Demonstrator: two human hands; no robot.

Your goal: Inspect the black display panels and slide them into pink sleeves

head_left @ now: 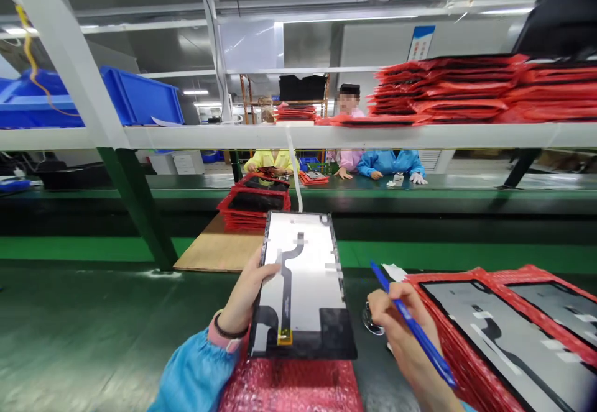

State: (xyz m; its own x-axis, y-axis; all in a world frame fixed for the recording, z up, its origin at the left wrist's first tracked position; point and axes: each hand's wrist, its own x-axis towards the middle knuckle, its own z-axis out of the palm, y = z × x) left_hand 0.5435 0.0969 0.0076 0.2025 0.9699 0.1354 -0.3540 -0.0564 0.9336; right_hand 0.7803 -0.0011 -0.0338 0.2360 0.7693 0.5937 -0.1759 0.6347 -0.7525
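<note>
My left hand (247, 294) grips the left edge of a flat display panel (308, 275), holding it up with its silvery back and black flex cable facing me. My right hand (396, 325) is closed round a blue pen-like tool (415, 331), whose tip points up and left near the panel's right edge. The panel hovers over a red bubble-wrap sheet (291, 387) at the bench's near edge.
Red bubble-wrap trays with more panels (513, 337) lie at my right. A stack of red trays (254, 204) sits on a board ahead. Overhead shelf holds blue bins (140, 98) and red stacks (466, 89). Other people work across the green conveyor (466, 182).
</note>
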